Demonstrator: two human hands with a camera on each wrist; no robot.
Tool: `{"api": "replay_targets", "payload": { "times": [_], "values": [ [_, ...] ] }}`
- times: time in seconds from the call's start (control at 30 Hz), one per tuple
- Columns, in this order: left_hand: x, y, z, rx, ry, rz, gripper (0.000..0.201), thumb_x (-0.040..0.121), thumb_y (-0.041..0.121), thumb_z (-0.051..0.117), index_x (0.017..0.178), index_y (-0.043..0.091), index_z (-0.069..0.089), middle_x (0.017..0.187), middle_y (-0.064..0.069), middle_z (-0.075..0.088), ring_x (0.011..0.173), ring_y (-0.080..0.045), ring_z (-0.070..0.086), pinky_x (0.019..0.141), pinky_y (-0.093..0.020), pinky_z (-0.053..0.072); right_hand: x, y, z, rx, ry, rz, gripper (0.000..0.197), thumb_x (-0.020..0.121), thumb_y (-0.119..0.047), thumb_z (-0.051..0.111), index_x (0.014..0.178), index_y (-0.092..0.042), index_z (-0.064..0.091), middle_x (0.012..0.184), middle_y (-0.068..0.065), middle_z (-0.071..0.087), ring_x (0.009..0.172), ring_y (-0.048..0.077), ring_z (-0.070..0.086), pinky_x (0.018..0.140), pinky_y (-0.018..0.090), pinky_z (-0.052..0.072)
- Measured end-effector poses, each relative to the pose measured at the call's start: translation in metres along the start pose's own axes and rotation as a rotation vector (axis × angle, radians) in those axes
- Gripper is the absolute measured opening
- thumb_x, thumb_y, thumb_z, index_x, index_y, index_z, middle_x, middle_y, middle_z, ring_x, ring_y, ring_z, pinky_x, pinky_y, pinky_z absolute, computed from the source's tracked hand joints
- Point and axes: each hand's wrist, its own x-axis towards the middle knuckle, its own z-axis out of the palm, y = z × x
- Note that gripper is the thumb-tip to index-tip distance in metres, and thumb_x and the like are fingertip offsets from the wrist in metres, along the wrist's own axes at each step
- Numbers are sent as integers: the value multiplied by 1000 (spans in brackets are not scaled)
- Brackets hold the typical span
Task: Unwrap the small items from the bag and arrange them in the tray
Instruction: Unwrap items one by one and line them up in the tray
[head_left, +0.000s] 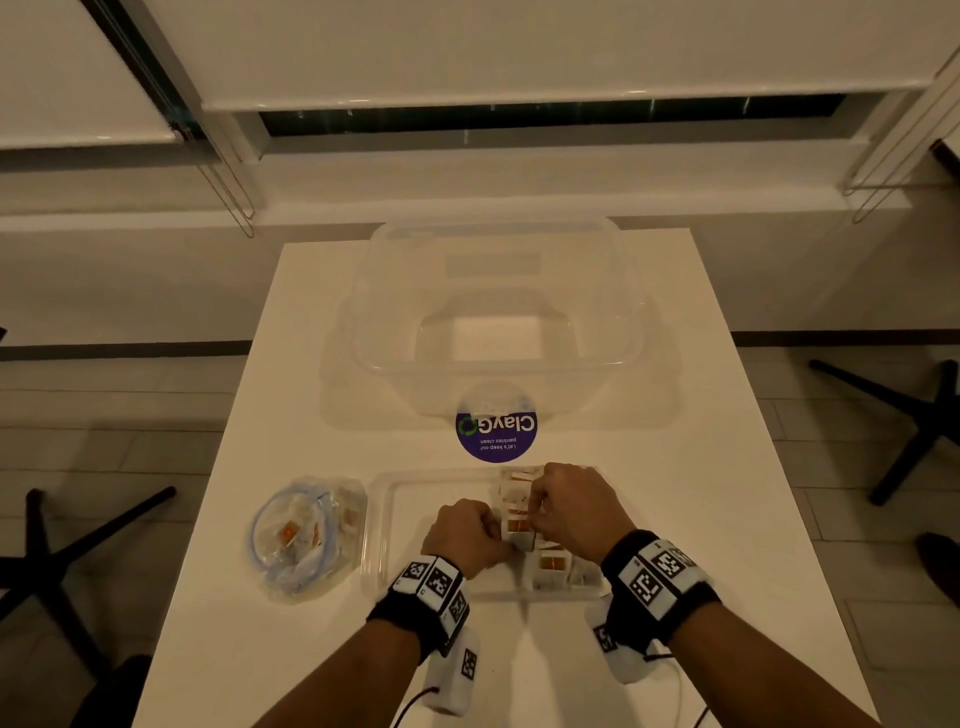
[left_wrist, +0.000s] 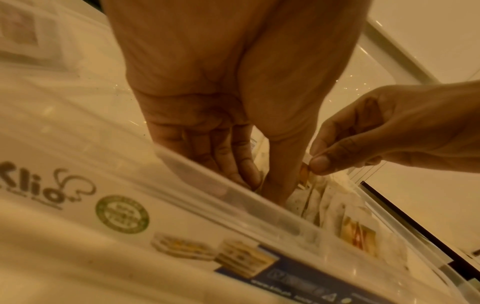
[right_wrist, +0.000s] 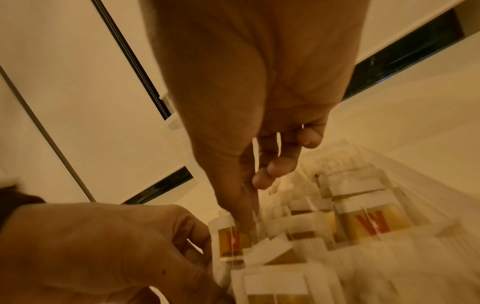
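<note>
A clear shallow tray lies at the table's near middle, with several small white sachets bearing orange labels lined up in its right part. Both hands work over it on one sachet. My left hand grips its left side with curled fingers. My right hand pinches its top between thumb and forefinger. The right wrist view shows this pinch on the orange-labelled sachet. In the left wrist view my left hand reaches down behind the tray rim. A clear bag with more sachets lies left of the tray.
A large clear plastic tub stands at the back of the white table. A round purple sticker lies between tub and tray. Dark chair bases stand on the floor at both sides. Cables trail from the wrist units near the front edge.
</note>
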Motion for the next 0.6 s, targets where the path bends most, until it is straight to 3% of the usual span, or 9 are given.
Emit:
{"api": "replay_targets", "payload": {
  "times": [0.13, 0.27, 0.4, 0.53, 0.6],
  "values": [
    [-1, 3, -1, 3, 6, -7, 28, 66, 31, 85, 67, 26, 58, 67, 6, 69, 74, -18, 71, 75, -34, 61, -1, 1, 0, -2, -3, 14, 16, 85, -29, 62, 93, -21, 74, 103, 0, 67, 91, 21, 63, 80, 31, 44],
    [-1, 3, -4, 12, -6, -3, 36, 59, 34, 91, 69, 26, 58, 73, 7, 68, 73, -15, 67, 71, -29, 57, -2, 1, -1, 39, -9, 24, 15, 81, -27, 64, 94, -21, 70, 101, -1, 66, 91, 20, 62, 79, 30, 44],
    [-3, 0, -9, 76, -10, 2, 34, 62, 28, 91, 72, 25, 58, 77, 8, 66, 73, -13, 62, 72, -26, 56, -4, -1, -1, 78, 8, 8, 19, 79, -30, 68, 97, -24, 66, 99, -3, 65, 90, 19, 61, 77, 29, 42],
    [-13, 5, -28, 153, -46, 50, 37, 62, 25, 92, 75, 23, 57, 93, -1, 72, 86, -19, 67, 75, -30, 56, -5, -7, -7, 122, 37, 0, 25, 80, -35, 71, 101, -25, 61, 92, -9, 56, 81, 12, 51, 75, 26, 37],
    [-26, 10, -46, 174, -13, 106, 34, 65, 26, 90, 75, 24, 57, 92, 0, 72, 87, -19, 66, 74, -30, 54, -5, -11, -14, 131, 67, -17, 23, 82, -37, 71, 100, -26, 60, 86, -14, 49, 76, 9, 47, 73, 23, 33]
  ]
}}
